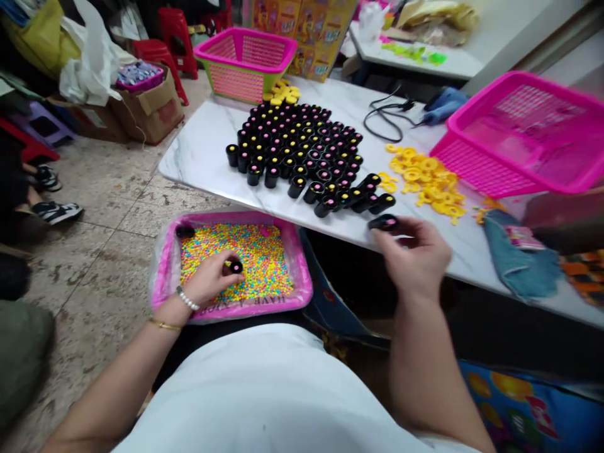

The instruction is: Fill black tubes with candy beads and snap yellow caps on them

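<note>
Over the pink tray (306,277) of small multicoloured beads (264,264), my left hand (210,277) grips a small black cup (235,267) with a pink dot at its end. Another black cup lies in the tray's far left corner. At the table's front edge, my right hand (418,251) holds a black cup (383,222) by its side, tilted, a pink dot showing. Beyond it stand many black cups (292,148) in a tight group, with pink or yellow dots on top. A few at the near right of the group lean or lie on their sides.
Yellow plastic parts (425,176) lie in a pile right of the cups, beside a tilted pink basket (528,138). A pink and green basket (243,63) stands at the table's far left. A black cable (389,119) and blue tool (446,106) lie behind; denim cloth (519,264) hangs at right.
</note>
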Demonstrator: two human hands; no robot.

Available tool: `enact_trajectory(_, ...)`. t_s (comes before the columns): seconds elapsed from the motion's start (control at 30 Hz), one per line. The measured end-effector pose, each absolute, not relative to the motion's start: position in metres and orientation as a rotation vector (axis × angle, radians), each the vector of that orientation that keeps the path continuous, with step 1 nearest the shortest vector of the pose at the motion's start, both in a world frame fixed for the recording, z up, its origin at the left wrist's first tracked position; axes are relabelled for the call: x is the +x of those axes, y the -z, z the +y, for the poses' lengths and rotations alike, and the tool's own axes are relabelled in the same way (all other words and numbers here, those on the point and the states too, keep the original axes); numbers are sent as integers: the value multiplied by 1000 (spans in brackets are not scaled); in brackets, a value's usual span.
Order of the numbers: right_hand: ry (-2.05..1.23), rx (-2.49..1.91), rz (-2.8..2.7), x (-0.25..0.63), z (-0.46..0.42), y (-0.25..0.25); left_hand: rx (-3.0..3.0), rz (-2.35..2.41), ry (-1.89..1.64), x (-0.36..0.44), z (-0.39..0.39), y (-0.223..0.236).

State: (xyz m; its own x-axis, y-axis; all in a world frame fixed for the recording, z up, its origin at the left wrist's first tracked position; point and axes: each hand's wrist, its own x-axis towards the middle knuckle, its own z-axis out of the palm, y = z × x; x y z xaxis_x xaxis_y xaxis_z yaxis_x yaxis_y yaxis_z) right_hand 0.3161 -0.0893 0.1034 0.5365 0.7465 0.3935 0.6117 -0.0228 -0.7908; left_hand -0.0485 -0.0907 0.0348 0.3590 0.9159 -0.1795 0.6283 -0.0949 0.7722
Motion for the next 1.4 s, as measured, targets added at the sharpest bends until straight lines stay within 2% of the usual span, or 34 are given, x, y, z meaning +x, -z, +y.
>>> enact_trajectory(0.2,80,-1901,-1244,329,-68,-92,1977,1381,-497,-48,-90,-29)
enact_trajectory(0.43,134,-1668,-1242,271,-111,-81,1971,1404,-540,-48,-90,-34)
enact_trajectory(0.5,-124,-1524,-1563,238,-121,-69,1895,1343,-598,-45,-92,-36)
enact_trajectory(0.57,-561,-1317,-1902,204,-122,-53,1790,1290,-639,-43,-94,-37)
enact_trajectory(0.67,-1006,-1181,-2109,166,-106,-32,1738,1267,-598,-42,-95,-36)
enact_trajectory(0.8,-1041,-1237,-2363,151,-82,-32,1810,1259,-483,-44,-93,-35)
enact_trajectory(0.97,-1175,-1043,-2752,143,-73,-55,1968,1377,-342,-36,-98,-29)
enact_trajectory(1.13,-1013,-1035,-2831,142,-68,-47,2090,1525,-238,-48,-93,-37)
enact_trajectory(1.3,-365,-1203,-2960,144,-52,-32,2117,1996,-233,-85,-49,-56)
enact_trajectory(1.4,-433,-962,-3083,134,-54,-26,2150,2178,-56,-96,-27,-52)
